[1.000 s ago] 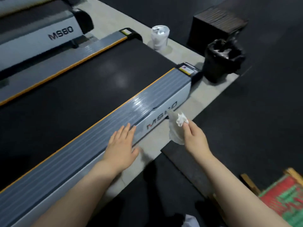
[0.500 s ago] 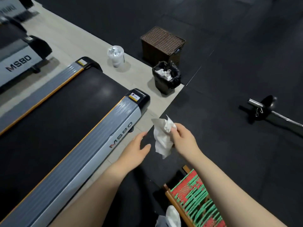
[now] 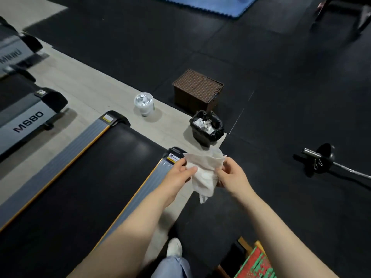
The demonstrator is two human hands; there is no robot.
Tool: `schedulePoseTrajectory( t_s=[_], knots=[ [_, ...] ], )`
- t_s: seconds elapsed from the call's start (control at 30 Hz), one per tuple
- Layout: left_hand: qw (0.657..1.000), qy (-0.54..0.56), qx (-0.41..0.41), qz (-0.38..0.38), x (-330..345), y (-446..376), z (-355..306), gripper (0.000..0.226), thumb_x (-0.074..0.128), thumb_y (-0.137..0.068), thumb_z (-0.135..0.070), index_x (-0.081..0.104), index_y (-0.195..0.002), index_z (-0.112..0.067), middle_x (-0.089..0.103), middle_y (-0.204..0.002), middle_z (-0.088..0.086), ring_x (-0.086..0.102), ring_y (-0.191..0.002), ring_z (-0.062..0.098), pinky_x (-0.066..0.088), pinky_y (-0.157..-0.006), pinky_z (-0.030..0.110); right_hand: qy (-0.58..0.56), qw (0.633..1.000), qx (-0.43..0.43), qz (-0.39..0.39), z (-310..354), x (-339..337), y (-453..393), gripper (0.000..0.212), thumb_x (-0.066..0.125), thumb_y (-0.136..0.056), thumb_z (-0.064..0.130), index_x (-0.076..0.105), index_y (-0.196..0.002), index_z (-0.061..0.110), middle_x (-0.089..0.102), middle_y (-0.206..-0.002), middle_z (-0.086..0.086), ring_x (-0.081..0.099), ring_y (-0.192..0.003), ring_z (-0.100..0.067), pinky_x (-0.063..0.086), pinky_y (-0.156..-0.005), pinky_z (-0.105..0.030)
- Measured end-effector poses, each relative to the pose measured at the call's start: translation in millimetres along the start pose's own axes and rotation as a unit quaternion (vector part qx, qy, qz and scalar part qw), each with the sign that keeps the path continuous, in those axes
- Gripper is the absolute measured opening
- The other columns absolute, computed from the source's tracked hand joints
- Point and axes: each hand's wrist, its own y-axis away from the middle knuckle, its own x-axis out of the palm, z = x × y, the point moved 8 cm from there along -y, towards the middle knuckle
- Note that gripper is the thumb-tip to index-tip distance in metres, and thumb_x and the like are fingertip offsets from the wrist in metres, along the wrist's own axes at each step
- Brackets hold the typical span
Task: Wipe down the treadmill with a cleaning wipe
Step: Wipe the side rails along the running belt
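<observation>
Both hands hold the white cleaning wipe [image 3: 204, 173] in the air, just past the rear right corner of the treadmill [image 3: 84, 177]. The left hand [image 3: 177, 175] pinches the wipe's left edge between thumb and fingers, and the right hand [image 3: 230, 177] grips its right side with curled fingers — the sheet is stretched between them along the top and hangs crumpled below. The wipe touches no part of the treadmill; it hovers over the pale floor strip beside the grey side rail [image 3: 148, 183] and the black end cap [image 3: 176, 152].

Beyond the treadmill's rear end, a black-lined trash bin [image 3: 206, 135] with crumpled white wipes inside stands at the edge of the pale floor. A brown woven basket [image 3: 197, 91] sits just behind it on the dark rubber mat, and a clear plastic cup [image 3: 144, 104] stands to their left. A barbell [image 3: 323, 159] lies on the mat well to the right — a second treadmill marked MS80 [image 3: 28, 119] is parked at the left
</observation>
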Motion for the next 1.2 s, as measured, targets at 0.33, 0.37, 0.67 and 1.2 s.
schedulePoseTrajectory(
  t_s=[0.33,0.37,0.67,1.2],
  knots=[
    [0.996,-0.063,0.054,0.022,-59,-93,-100,0.031,0.053,-0.086,0.006,0.069,-0.087,-0.02,0.071,-0.085,-0.003,0.058,-0.082,0.019,0.047,-0.075,0.035,-0.03,0.999,-0.025,-0.026,89,27,-99,0.028,0.048,-0.089,-0.01,0.061,-0.091,0.015,0.06,-0.068,0.0,0.052,-0.055,-0.007,0.042,-0.049,-0.018],
    [0.996,-0.056,0.059,0.025,-60,-104,-109,0.029,0.053,-0.088,0.007,0.066,-0.086,-0.019,0.071,-0.083,-0.008,0.056,-0.079,0.016,0.044,-0.071,0.033,-0.036,0.999,-0.03,-0.028,96,25,-114,0.024,0.049,-0.089,-0.01,0.059,-0.093,0.011,0.059,-0.07,-0.004,0.051,-0.055,-0.009,0.041,-0.048,-0.018],
    [0.995,-0.026,0.091,-0.018,-81,-257,-199,0.026,0.049,-0.092,0.01,0.065,-0.091,-0.011,0.074,-0.11,0.003,0.067,-0.095,0.009,0.053,-0.079,0.018,0.043,0.998,-0.046,0.017,169,-4,-297,0.025,0.052,-0.083,-0.002,0.07,-0.078,0.015,0.068,-0.073,0.004,0.057,-0.063,-0.009,0.047,-0.057,-0.024],
    [0.934,-0.164,-0.006,-0.319,-248,-409,-266,0.032,0.045,-0.092,-0.01,0.062,-0.116,-0.024,0.058,-0.123,-0.011,0.05,-0.114,0.008,0.042,-0.094,0.028,0.312,0.931,-0.089,0.165,302,98,-595,0.047,0.064,-0.082,0.007,0.053,-0.126,0.016,0.059,-0.101,0.001,0.058,-0.095,-0.019,0.044,-0.079,-0.026]
  ],
)
